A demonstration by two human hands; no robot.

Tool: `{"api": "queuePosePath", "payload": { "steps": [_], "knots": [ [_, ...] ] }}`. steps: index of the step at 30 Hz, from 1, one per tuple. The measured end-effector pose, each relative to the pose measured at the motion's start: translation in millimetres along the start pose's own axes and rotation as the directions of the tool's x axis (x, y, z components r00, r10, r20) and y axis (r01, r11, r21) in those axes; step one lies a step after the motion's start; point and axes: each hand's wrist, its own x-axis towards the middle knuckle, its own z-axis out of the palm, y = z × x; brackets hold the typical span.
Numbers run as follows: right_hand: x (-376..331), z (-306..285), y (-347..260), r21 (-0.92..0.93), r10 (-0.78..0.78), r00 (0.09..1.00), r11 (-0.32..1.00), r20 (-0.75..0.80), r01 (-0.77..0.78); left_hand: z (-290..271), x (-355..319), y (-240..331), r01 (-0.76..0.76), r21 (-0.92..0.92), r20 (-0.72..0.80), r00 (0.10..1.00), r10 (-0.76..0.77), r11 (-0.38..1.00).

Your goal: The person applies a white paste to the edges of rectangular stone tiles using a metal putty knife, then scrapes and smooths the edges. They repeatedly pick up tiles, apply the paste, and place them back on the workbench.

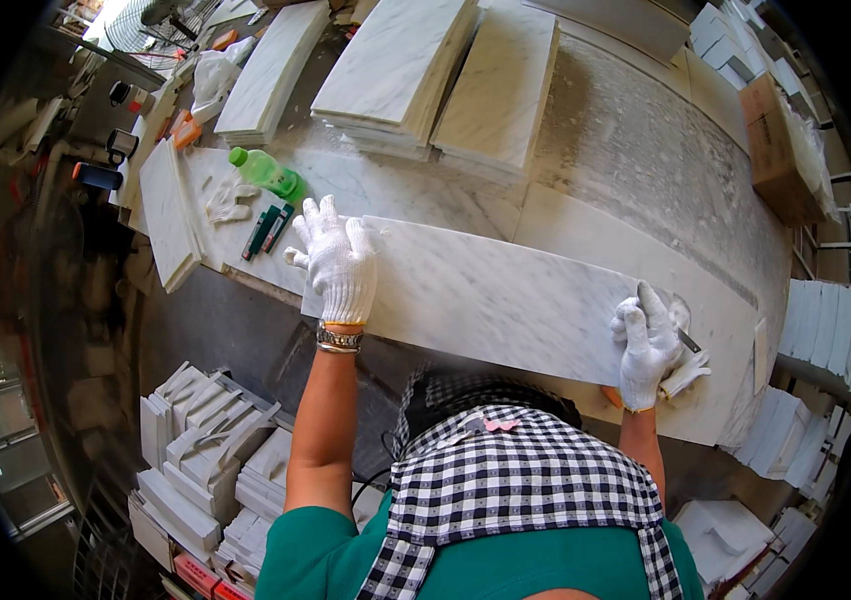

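A: On the workbench (646, 150), where does the marble slab (486, 295) lie?

B: Flat, along the near edge. Left hand (339, 262), gloved, presses its left end, fingers spread. Right hand (649, 345) grips a small dark tool (689, 341) at the right end.

A: Surroundings?

B: Green bottle (266, 172), green markers (268, 230), spare glove (229, 201) beyond; stacked slabs (401, 70) behind.

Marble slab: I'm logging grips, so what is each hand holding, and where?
The left hand lies flat on the marble slab at its left end. The right hand grips a small dark tool at the right end.
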Motion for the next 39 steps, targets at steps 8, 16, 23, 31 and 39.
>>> {"api": "queuePosePath", "payload": {
  "steps": [8, 16, 23, 31, 39],
  "knots": [
    [-1, -3, 2, -0.044, -0.015, 1.0, 0.999, -0.017, 0.014, 2, -70, 32, -0.573, -0.182, 0.193, 0.776, 0.6, 0.799],
    [2, 4, -5, -0.01, -0.006, 1.0, 1.0, 0.025, 0.006, -18, -71, 28, -0.493, -0.137, 0.116, 0.854, 0.508, 0.86],
    [-2, -9, -6, 0.026, 0.076, 0.997, 0.997, -0.016, -0.076, -25, -120, 111, -0.698, -0.585, 0.347, 0.245, 0.905, 0.413],
    [-25, -13, -10, 0.155, 0.064, 0.995, 0.985, 0.078, -0.076, -34, -43, 55, -0.007, 0.426, 0.072, 0.997, -0.027, 0.904],
    [-46, -20, -11, -0.056, -0.073, 0.989, 0.995, 0.128, 0.08, -24, -127, 102, -0.691, -0.446, 0.231, 0.526, 0.819, 0.569]
  ]
}}
